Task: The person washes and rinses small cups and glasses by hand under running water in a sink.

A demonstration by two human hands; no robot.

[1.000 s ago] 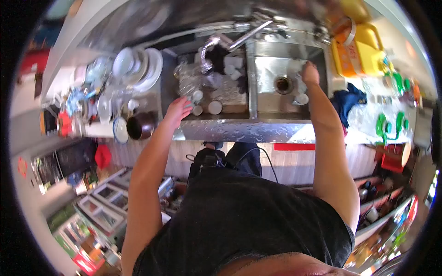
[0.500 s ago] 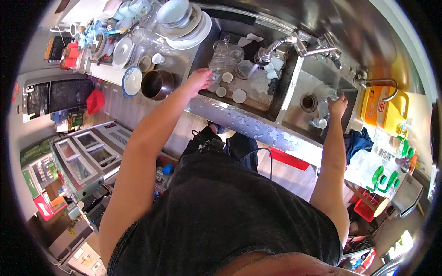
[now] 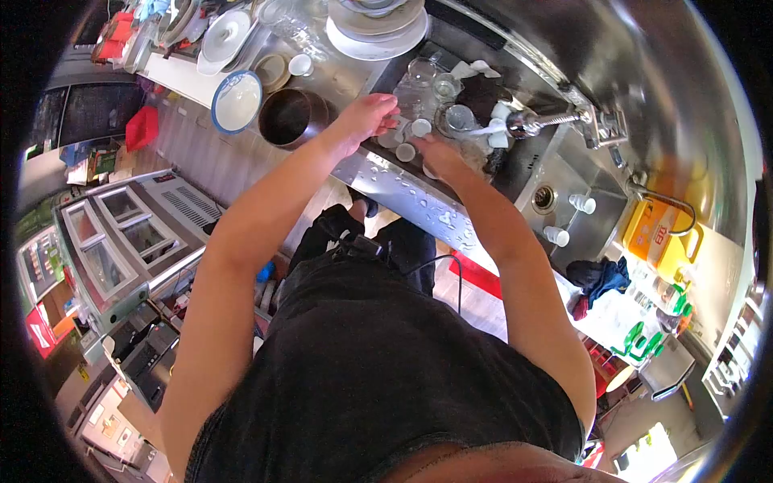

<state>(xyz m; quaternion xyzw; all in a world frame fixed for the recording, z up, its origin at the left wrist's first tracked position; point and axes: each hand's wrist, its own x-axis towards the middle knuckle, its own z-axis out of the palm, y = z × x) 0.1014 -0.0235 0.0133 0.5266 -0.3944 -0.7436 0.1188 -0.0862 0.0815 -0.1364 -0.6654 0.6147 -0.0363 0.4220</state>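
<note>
Your right hand point(image 3: 440, 156) has moved from right basin point(image 3: 561, 179), where two white cups point(image 3: 581, 204) lie, to small cups point(image 3: 405, 152) left of basin: work back there. Left hand point(image 3: 366, 122) half-curled beside them (can't tell what either grips; blurred). Stacked plates point(image 3: 378, 40) farther left of basin; yellow jug point(image 3: 660, 238) right; red container point(image 3: 142, 129) far left.

Counter point(image 3: 348, 79), left side: brown pot point(image 3: 291, 118) at front edge, blue-rimmed bowl point(image 3: 237, 102) just beside it, plate stack point(image 3: 377, 39) farther back. Right side: yellow jug point(image 3: 665, 233) near back edge, dark cloth point(image 3: 609, 282) toward front edge, green-handled bottles point(image 3: 632, 339) near front right corner.
</note>
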